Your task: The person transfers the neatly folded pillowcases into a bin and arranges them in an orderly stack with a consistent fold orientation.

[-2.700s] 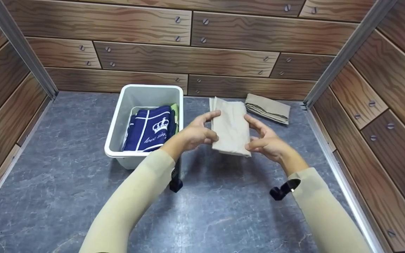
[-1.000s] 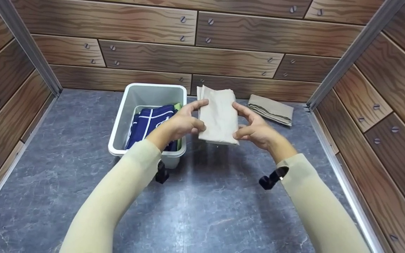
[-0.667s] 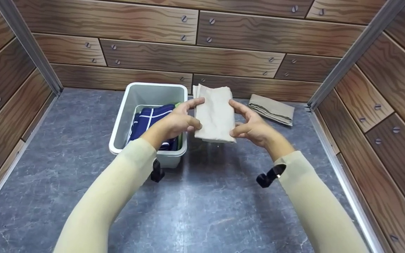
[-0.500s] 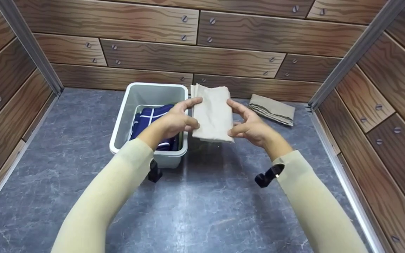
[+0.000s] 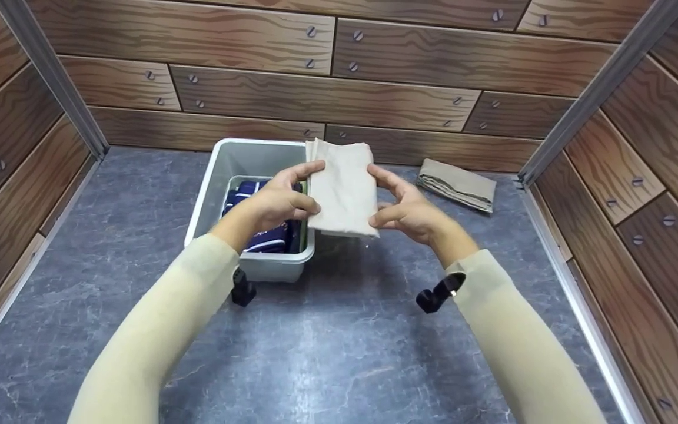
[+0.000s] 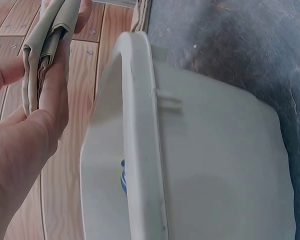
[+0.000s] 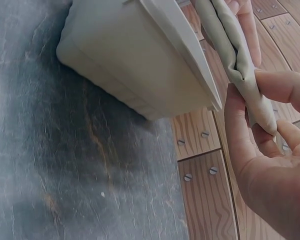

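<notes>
Left hand [image 5: 277, 203] and right hand [image 5: 404, 209] pinch your folded beige cloth [image 5: 342, 188], long axis pointing away, over the bin's [image 5: 203, 194] right rim.

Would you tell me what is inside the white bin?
The white bin holds a folded navy cloth with white stripes and a green edge beside it. The left hand covers much of it; anything beneath is hidden.

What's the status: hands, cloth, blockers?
Left hand and right hand pinch folded cloth, held over bin rim. Blue cloth already inside. Nothing blocking.
</notes>
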### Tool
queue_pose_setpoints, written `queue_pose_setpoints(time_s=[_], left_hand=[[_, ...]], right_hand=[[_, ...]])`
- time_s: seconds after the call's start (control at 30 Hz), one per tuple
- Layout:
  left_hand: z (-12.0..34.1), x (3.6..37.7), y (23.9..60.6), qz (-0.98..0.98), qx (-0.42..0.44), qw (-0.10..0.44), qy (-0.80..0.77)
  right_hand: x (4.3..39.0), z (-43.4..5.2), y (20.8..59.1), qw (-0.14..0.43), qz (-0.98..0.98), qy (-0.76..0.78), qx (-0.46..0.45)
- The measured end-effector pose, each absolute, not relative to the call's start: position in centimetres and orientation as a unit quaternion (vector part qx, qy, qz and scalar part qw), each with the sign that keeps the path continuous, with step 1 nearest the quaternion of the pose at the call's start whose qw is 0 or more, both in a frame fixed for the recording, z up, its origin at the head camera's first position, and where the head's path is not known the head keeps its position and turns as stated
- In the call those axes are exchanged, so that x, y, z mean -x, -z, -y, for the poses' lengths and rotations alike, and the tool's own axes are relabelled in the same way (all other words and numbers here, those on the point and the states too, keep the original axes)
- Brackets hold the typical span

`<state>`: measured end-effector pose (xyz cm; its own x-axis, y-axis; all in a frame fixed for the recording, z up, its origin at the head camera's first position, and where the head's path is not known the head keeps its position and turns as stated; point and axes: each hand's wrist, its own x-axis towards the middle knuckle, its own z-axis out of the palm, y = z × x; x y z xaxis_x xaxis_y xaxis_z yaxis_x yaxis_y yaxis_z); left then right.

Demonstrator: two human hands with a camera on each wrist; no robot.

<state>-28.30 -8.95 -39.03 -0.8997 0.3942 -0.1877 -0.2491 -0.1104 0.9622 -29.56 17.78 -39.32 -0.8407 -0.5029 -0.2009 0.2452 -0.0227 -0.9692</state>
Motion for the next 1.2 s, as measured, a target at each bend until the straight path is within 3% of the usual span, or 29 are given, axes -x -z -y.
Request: queue_pose_setpoints(time_s=[1.2], left_hand=[[13.8, 27.0, 38.9, -0.641, -0.045, 0.189, -0.742]], right_hand=[[29.2, -12.8, 38.9, 0.278, -0.637, 0.711, 0.107]])
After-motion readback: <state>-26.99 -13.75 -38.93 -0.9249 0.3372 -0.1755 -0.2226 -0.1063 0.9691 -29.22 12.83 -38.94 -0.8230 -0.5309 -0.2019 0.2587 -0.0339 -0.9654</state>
